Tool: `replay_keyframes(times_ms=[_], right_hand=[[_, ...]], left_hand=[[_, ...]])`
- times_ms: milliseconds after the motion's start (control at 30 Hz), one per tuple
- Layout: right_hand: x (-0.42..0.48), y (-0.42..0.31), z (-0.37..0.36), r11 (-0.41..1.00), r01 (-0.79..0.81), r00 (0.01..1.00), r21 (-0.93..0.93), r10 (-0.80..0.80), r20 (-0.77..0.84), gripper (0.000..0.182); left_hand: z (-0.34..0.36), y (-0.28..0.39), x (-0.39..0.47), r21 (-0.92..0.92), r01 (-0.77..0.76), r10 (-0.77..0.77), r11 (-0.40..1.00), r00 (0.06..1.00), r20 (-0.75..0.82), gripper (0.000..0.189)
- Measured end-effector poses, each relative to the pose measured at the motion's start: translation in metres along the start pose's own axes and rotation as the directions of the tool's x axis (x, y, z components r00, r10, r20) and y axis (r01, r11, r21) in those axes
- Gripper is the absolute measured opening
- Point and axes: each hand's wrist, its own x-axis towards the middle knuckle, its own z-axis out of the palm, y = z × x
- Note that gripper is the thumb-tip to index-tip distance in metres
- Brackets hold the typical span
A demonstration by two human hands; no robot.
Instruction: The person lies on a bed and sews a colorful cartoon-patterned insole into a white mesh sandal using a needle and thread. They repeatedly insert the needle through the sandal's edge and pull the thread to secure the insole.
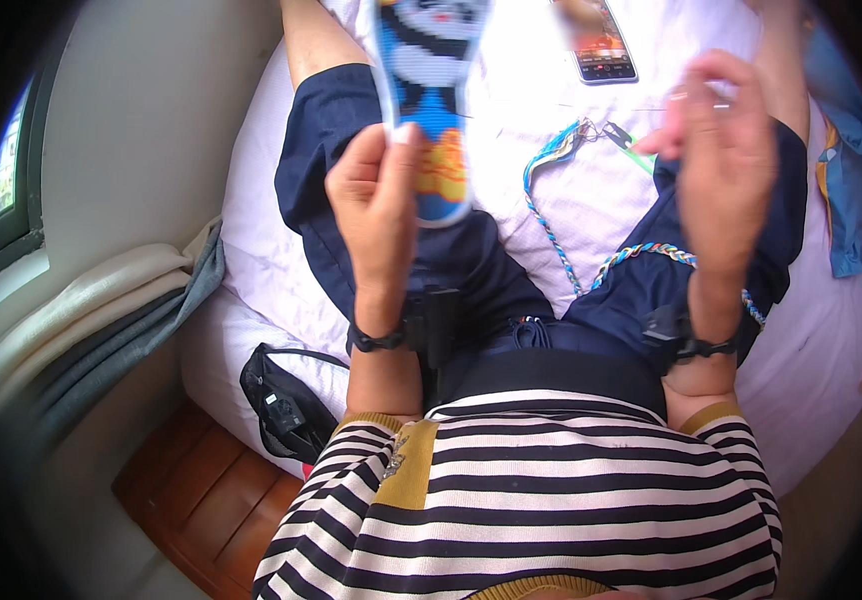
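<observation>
My left hand grips the lower end of an embroidered insole, thumb on its face. A panda on a blue ground is stitched on it, with orange and yellow shapes below. The insole's upper end runs out of view. My right hand is raised to the right, blurred, with its fingers curled; whether it pinches a needle or thread is unclear. A ring-like metal band shows on a finger. Beneath that hand a braid of coloured threads crosses my thigh, and its loose end lies on the bed.
A smartphone with a lit screen lies ahead, partly covered by a blurred shape. Near the thread end is a small green item. At left are a black mesh pouch, a curtain and a window. Blue cloth lies right.
</observation>
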Motion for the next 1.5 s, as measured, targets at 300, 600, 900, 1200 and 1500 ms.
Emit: replay_keyframes(times_ms=[300,600,900,1200,1500], right_hand=[[-0.026,-0.011,0.036,0.891,0.319,0.916,-0.323,-0.202,0.346,0.017],[-0.025,-0.019,0.03,0.863,0.323,0.906,-0.388,-0.164,0.39,0.019],[-0.024,-0.016,0.029,0.855,0.35,0.899,-0.384,-0.192,0.393,0.018],[-0.027,-0.009,0.038,0.973,-0.015,0.962,-0.232,0.078,0.262,0.005],[-0.043,0.056,-0.051,0.884,-0.461,0.888,0.077,0.46,0.031,0.03]], left_hand=[[0.036,0.017,-0.02,-0.219,0.134,-0.088,0.967,0.974,0.207,0.018],[0.038,0.015,-0.021,-0.295,0.212,-0.137,0.932,0.958,0.254,0.018],[0.041,0.007,-0.021,-0.047,-0.043,0.051,0.998,0.981,0.189,0.015],[0.055,0.001,-0.02,0.388,-0.57,0.481,0.724,0.82,0.31,0.011],[0.032,0.005,-0.006,0.049,-0.286,0.244,0.957,0.883,0.4,0.015]])
